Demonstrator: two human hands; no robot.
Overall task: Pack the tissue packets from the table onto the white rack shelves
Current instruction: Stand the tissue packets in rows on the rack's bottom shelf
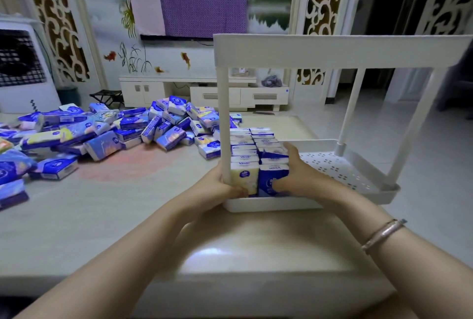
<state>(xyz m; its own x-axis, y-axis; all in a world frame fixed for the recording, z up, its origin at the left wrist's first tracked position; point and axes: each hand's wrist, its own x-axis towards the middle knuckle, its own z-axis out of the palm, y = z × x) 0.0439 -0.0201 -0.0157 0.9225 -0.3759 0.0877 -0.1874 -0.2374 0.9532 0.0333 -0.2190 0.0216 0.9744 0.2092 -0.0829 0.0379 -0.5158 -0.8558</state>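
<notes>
Left hand (pixel 220 185) fingers grip yellow packet (pixel 244 178) | right hand (pixel 299 175) fingers clasp blue packet (pixel 271 178) | lower rack shelf (pixel 268 205)

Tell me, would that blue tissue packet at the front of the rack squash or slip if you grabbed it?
The blue tissue packet probably gives a little: it looks like soft, glossy film wrap, so it may slide. It likely weighs little. Packed tight against the yellow packet, it should stay upright.

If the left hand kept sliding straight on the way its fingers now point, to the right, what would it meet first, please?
Probably the pale yellow tissue packet that the left hand already touches, beside the white plastic rack's front post; just beyond is the blue packet under the right hand.
</notes>
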